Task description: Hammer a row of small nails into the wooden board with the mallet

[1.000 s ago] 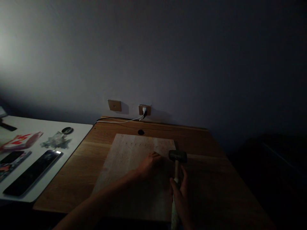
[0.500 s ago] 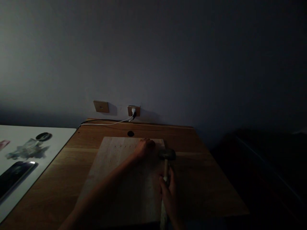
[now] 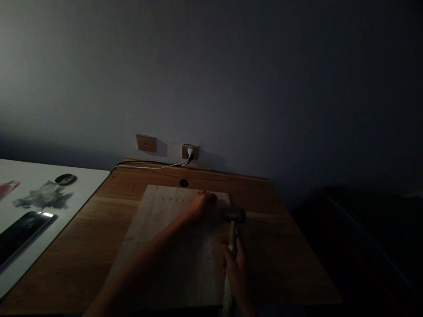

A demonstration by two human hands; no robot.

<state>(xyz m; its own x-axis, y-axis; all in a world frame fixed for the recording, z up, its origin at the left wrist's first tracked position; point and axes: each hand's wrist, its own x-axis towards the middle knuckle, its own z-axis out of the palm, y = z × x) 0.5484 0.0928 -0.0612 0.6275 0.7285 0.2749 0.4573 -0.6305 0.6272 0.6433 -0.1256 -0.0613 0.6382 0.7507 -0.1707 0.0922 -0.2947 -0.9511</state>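
A pale wooden board (image 3: 155, 229) lies on the brown wooden table, with a row of several small dark marks (image 3: 172, 200), nails or holes, near its far edge. My left hand (image 3: 201, 204) rests at the right of that row, its fingers closed together. Whatever they may pinch is too dark and small to make out. Around the handle of a mallet (image 3: 233, 215) my right hand (image 3: 236, 266) is wrapped. The mallet's dark head is over the board's right edge, to the right of and nearer than my left hand, and apart from it.
Left of the wooden table (image 3: 274, 264), a white surface (image 3: 89, 189) carries a phone (image 3: 24, 237), a crumpled clear plastic bag (image 3: 46, 196) and a dark round object (image 3: 66, 179). Cables (image 3: 148, 167) run along the back to a wall socket (image 3: 191, 152). The right side is very dark.
The whole view has shifted slightly, so the table things appear a little further right. Both hands and the mallet keep nearly the same places over the board.
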